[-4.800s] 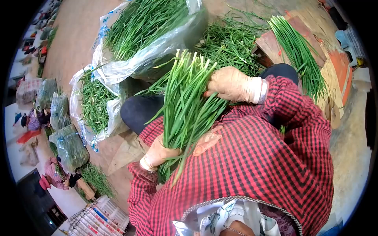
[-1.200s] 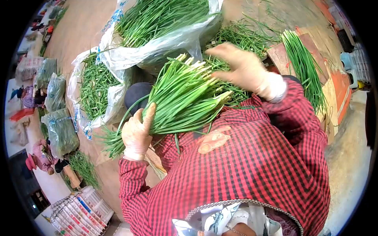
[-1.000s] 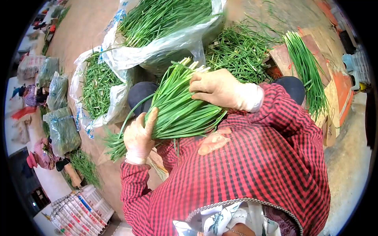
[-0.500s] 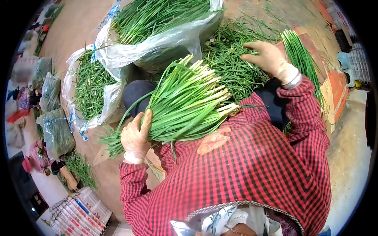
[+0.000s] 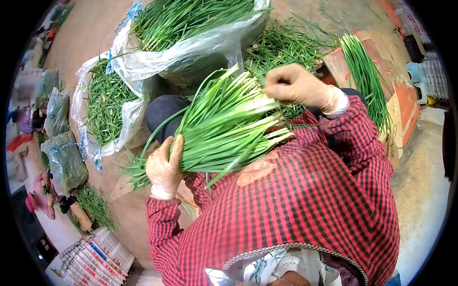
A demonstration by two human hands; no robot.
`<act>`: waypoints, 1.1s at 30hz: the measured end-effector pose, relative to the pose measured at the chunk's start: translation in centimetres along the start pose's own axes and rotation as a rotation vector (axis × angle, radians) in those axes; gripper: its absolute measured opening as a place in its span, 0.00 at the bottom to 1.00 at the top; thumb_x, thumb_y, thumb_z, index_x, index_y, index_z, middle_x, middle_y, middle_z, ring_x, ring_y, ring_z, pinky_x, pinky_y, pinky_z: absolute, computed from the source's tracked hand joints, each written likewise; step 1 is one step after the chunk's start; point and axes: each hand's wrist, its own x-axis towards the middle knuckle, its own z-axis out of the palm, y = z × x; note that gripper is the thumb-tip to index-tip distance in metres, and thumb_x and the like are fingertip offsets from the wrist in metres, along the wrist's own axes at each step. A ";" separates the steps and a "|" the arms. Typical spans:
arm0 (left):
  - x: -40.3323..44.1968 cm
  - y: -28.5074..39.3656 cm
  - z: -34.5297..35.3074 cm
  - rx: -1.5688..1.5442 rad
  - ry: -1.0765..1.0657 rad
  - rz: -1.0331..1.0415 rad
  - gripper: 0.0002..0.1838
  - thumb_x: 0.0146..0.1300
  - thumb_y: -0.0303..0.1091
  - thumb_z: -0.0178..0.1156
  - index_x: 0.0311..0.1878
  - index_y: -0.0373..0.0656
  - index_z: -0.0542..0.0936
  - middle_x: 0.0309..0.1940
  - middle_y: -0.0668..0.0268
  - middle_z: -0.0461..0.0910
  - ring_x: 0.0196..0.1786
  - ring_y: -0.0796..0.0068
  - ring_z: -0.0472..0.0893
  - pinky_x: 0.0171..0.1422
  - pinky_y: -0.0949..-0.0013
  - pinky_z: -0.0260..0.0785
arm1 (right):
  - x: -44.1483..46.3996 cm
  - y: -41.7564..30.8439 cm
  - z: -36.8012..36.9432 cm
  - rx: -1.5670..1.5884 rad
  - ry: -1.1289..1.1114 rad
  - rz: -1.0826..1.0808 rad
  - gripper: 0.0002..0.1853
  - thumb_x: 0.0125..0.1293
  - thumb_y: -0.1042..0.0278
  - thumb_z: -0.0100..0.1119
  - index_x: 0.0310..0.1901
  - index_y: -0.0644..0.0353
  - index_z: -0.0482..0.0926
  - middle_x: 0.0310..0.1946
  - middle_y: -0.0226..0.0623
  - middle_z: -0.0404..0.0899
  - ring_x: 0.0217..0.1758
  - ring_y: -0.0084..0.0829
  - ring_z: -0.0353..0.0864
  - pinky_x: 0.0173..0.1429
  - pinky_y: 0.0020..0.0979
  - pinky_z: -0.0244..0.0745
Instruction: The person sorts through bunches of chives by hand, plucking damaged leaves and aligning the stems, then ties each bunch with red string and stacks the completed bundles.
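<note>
My left hand, in a pale glove, is closed around a thick bunch of Chinese chives near its leafy end. The bunch lies across my lap, its pale cut ends fanned to the right. My gloved right hand is at those pale ends with thumb and fingers pinched together. A blurred streak of green shows beside its fingertips; what they grip is not clear. Below that hand lies a heap of loose green leaves. To its right, a neat bundle of chives rests on cardboard.
A clear plastic bag full of long chives stands ahead, with a smaller open bag of leafy scraps to its left. Filled bags line the far left. A white crate is at lower left; stacked crates stand at right.
My right hand has come left and down from above the leaf heap to the pale ends of the bunch, and its fingers have closed. My left hand keeps its hold.
</note>
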 end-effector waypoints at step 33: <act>1.8 0.7 -0.4 -0.336 0.019 -0.072 0.49 0.36 0.20 0.67 0.70 0.56 0.70 0.50 0.64 0.81 0.43 0.58 0.81 0.44 0.63 0.74 | -1.6 10.5 -7.0 -1.017 0.187 0.206 0.19 0.68 0.49 0.53 0.40 0.58 0.81 0.36 0.47 0.82 0.42 0.51 0.81 0.48 0.47 0.74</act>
